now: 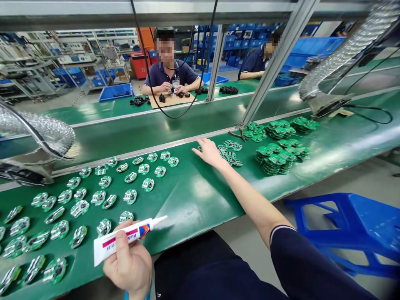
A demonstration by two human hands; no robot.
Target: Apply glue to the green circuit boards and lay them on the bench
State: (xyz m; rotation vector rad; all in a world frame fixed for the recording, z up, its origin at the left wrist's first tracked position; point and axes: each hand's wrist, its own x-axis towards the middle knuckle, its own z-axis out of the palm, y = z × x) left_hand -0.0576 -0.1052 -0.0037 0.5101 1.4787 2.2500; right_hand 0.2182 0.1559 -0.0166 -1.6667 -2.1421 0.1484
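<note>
- Left hand (129,266) is gripping white tube (135,233) above green bench (184,208), near scattered circuit boards (130,196); nozzle (160,220) is pointing right.
- Right hand (210,152) is sitting beside board cluster (230,155), partly spread; can't tell if it's holding a board.

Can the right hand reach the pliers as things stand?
Probably yes: the right hand is near the pliers, and the loose circuit boards close by lie low, seemingly leaving the way free.

Small green circuit boards (79,208) lie spread leftward and beyond the white, slightly tilted tube (135,233), others clustered farther right of it.
</note>
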